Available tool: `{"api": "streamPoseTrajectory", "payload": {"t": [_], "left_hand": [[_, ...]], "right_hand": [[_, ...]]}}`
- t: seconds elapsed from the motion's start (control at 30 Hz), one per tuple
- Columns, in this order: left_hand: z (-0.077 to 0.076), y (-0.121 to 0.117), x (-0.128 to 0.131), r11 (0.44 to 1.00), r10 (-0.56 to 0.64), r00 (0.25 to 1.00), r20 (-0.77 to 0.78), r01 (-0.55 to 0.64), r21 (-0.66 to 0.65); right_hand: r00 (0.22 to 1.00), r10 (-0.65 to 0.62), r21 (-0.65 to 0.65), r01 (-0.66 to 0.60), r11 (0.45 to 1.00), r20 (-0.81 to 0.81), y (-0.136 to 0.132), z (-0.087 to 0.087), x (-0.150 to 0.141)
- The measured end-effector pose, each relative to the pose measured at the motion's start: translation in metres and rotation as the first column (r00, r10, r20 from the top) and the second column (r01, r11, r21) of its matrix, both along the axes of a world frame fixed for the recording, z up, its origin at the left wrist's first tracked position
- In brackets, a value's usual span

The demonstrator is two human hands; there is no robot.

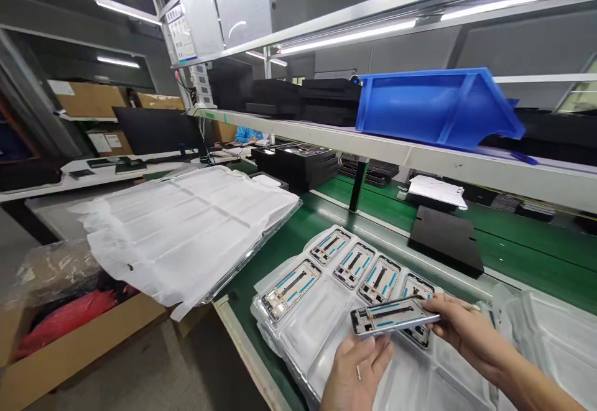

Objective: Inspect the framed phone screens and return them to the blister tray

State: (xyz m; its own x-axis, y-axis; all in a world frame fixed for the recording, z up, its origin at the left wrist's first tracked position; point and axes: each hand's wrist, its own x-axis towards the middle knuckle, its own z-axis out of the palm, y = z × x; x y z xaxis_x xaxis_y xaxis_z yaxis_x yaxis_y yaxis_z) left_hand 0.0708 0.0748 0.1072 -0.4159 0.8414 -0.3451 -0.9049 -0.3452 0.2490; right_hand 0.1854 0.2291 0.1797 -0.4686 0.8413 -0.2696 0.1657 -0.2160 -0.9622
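Observation:
My right hand grips one end of a phone frame, a flat metal-edged piece with blue strips and a dark ribbon cable. The frame is tilted above a clear plastic tray. Just below its other end is my left hand, palm up with fingers apart and slightly curled. I cannot tell whether its fingertips touch the frame. A small pale sliver shows on that hand. Several similar frames, such as this phone frame, lie in the tray's compartments; the held frame and my right hand partly cover some.
White sheeting covers a stack at left, overhanging the bench edge. Clear trays are at right. Behind stands a black block. A shelf with a blue bin crosses above. An open carton sits lower left.

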Motion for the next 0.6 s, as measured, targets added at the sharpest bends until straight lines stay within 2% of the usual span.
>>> {"api": "streamPoseTrajectory", "payload": {"t": [0.13, 0.3, 0.43, 0.6], "left_hand": [[-0.008, 0.018, 0.013, 0.994, 0.109, 0.994, 0.001, -0.109, -0.027], [-0.023, 0.024, 0.016, 0.976, 0.193, 0.978, -0.077, -0.200, -0.084], [-0.023, 0.020, 0.014, 0.963, 0.246, 0.959, -0.138, -0.257, -0.074], [-0.015, 0.013, 0.010, 0.971, 0.229, 0.961, -0.155, -0.236, -0.028]], "right_hand": [[0.996, -0.035, -0.162, 0.021, 0.987, -0.086, 0.004, -0.015, 0.011], [0.986, -0.069, -0.321, 0.016, 0.947, -0.154, 0.001, -0.030, 0.010], [0.984, -0.069, -0.413, -0.006, 0.911, -0.166, -0.003, -0.034, 0.007], [0.987, -0.049, -0.451, -0.025, 0.892, -0.152, -0.005, -0.035, 0.007]]}}
